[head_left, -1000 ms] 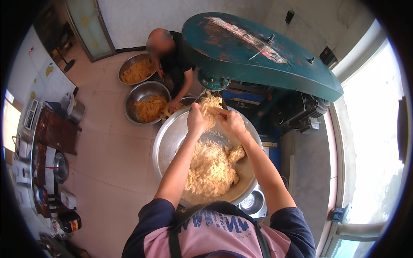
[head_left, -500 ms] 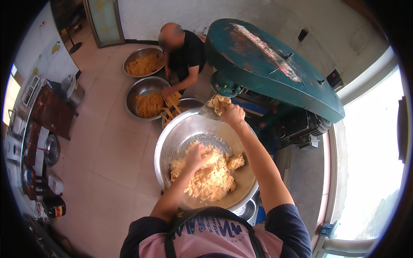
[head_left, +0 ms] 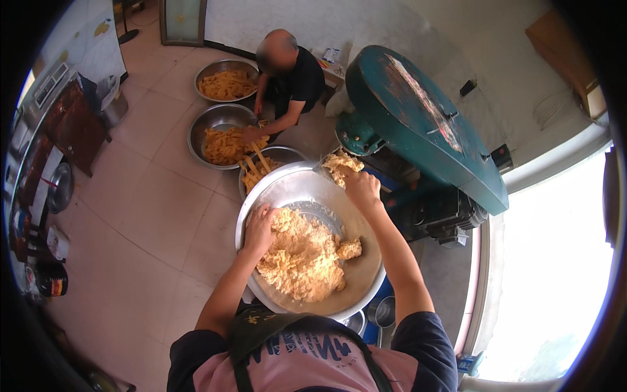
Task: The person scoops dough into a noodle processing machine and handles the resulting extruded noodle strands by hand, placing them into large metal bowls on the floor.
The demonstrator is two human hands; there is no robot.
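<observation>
A wide metal basin [head_left: 364, 277] in front of me holds a heap of crumbly yellowish dough [head_left: 300, 258]. My left hand [head_left: 259, 230] is inside its left edge, with bent fingers gripping the side of the heap. Beyond the far right rim, my right hand [head_left: 363, 189] has its fingers closed on a lump of dough [head_left: 341, 164] at the inlet of a green machine [head_left: 408, 111]. Some of those fingertips are hidden by the lump. A smaller dough piece [head_left: 349, 249] lies apart at the heap's right.
A co-worker [head_left: 292, 85] crouches beyond the basin, hands among flat yellow strips in a metal bowl [head_left: 196, 140]. Another bowl of strips [head_left: 199, 75] stands farther back, and a third [head_left: 297, 154] nearer my basin. A black motor [head_left: 450, 215] sits under the machine. Cabinets [head_left: 73, 127] line the left.
My left hand has moved left, from the middle of the dough to the basin's left side. My right hand stays by the machine's inlet with the lump. The whole view has shifted slightly.
</observation>
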